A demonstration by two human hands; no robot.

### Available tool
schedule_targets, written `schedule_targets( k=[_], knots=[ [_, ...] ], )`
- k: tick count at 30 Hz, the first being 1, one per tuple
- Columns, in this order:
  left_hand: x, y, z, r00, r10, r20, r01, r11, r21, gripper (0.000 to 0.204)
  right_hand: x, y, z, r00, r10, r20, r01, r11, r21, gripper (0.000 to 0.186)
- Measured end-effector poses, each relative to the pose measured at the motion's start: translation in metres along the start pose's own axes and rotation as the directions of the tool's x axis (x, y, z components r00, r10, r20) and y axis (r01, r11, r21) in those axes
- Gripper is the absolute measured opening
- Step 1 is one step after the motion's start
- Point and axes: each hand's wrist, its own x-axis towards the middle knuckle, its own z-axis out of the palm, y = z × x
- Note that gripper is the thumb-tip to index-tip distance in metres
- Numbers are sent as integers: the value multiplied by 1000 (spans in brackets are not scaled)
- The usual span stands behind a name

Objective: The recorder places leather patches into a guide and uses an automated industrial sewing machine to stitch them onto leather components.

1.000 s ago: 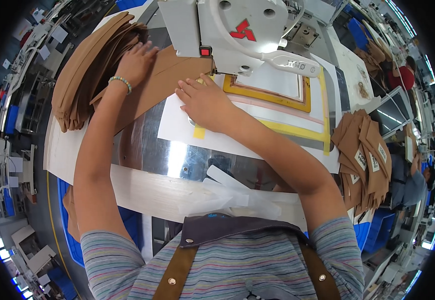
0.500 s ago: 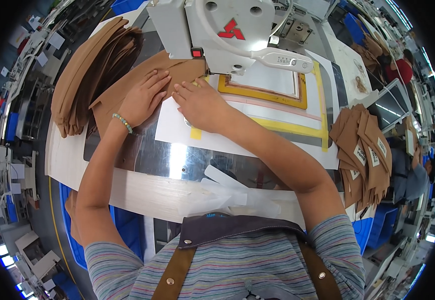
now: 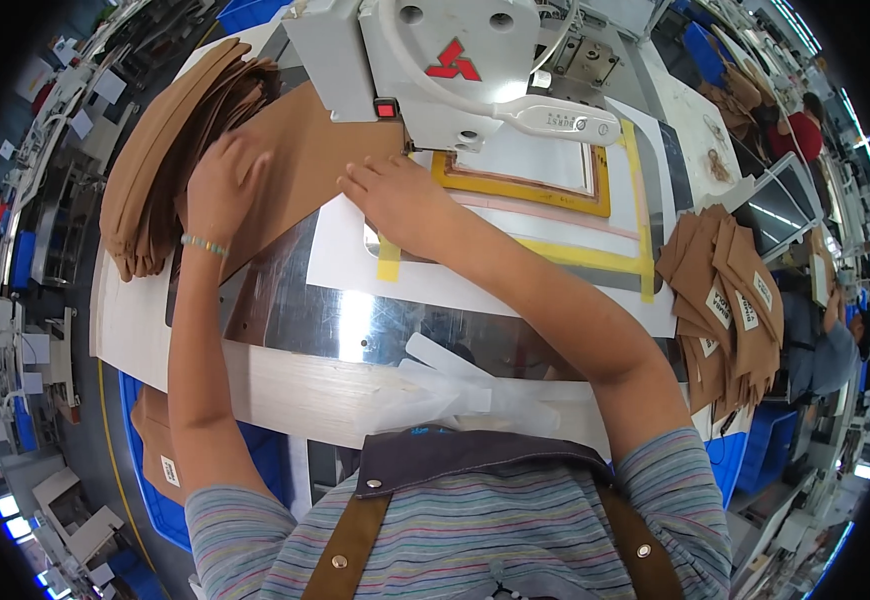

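Observation:
A large brown fabric panel [image 3: 300,150] lies flat on the shiny metal plate, its far right corner beside the sewing machine head [image 3: 445,70]. My right hand [image 3: 395,200] rests at the panel's right edge, palm down with fingers stretched out, partly over the white sheet. Above the panel's left part is my left hand [image 3: 225,185], wearing a bead bracelet; its fingers are a little blurred, thumb apart, and nothing shows in them. It is close to a thick stack of brown fabric pieces [image 3: 160,150]. A yellow frame [image 3: 520,190] sits right of the machine head, on the taped white sheet [image 3: 345,250].
Labelled brown fabric pieces [image 3: 720,300] are piled at the right. White paper strips [image 3: 445,375] lie at the table's front edge. A blue bin [image 3: 255,455] with brown pieces stands below left. A white handheld device [image 3: 560,118] is across the machine head.
My left hand has moved left off the panel's middle toward the stack. The panel now lies smoother and more exposed. My right hand has barely moved.

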Motion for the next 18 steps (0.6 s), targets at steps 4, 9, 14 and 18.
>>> schedule_targets(
  k=[4,9,14,18],
  knots=[
    [-78,10,-39,940,-79,332,44,993,112,16,2,14,14,980,104,-172,-136,973,-188,49],
    [-136,5,-67,940,-144,309,68,967,246,33,13,9,11,979,114,-172,-154,959,-239,29],
    [-149,2,-64,920,-193,340,99,956,275,45,11,11,13,970,108,-216,-138,982,-127,16],
    [-161,5,-67,931,-195,307,162,978,129,46,-15,0,8,920,3,-392,-93,973,-210,15]
  ],
)
